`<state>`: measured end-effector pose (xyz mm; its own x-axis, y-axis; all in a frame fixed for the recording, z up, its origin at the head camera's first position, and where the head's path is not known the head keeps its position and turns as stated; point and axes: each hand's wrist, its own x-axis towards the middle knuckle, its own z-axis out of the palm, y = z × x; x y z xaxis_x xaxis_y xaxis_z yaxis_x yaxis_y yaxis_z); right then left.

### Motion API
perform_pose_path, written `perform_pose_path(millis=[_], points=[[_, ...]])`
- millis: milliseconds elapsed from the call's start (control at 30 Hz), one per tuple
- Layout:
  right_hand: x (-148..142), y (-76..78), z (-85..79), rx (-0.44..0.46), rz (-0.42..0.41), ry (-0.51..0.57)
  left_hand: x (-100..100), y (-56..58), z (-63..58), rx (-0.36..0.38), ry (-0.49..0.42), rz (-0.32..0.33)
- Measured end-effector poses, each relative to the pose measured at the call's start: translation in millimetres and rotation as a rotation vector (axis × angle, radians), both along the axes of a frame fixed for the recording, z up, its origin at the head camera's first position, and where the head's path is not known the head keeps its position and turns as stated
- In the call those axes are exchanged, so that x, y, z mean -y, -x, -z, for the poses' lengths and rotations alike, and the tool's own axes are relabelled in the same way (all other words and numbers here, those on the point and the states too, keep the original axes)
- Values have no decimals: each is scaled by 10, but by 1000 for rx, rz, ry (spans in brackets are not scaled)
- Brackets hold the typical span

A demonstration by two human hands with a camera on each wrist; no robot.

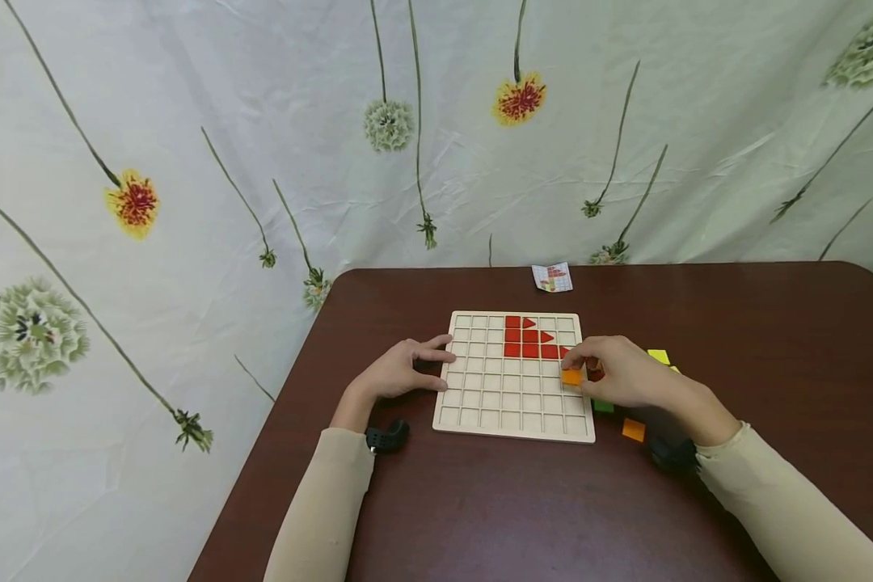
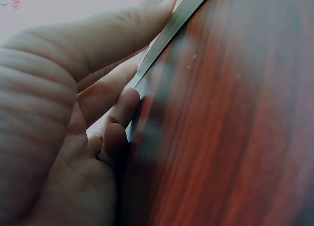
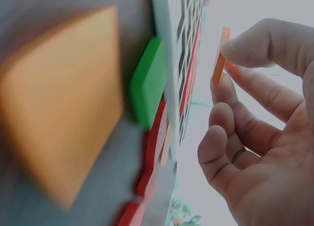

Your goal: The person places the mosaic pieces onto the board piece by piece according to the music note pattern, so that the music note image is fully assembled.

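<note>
A pale wooden grid board (image 1: 473,398) lies on the table, with rows of red square and triangular tiles (image 1: 529,350) set in its upper right part. My left hand (image 1: 400,370) rests at the board's left edge, fingers spread and fingertips touching it. Over the right side of the board, my right hand (image 1: 626,372) pinches an orange square tile (image 3: 221,54) between thumb and fingertips. In the right wrist view this tile is held up, apart from the board. The right hand hides part of the board's right edge.
Right of the board lie a loose orange tile (image 1: 634,430), a green tile (image 3: 149,83), yellow tiles (image 1: 658,356) and red tiles (image 3: 154,150). A small printed card (image 1: 552,277) is at the far edge of the dark brown table (image 1: 480,509). A flowered cloth (image 1: 320,97) hangs behind.
</note>
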<state>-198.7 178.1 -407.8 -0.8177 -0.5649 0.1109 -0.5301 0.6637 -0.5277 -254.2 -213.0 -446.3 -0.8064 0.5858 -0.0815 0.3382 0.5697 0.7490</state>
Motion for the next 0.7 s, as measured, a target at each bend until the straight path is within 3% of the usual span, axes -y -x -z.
perform_pose_path(millis=[333,700], points=[[377,167,-39,63,50,32,-13,-20,-32,17,13,-19],[709,306,32,57,-15,-79,-4,6,-6,0,6,-5]])
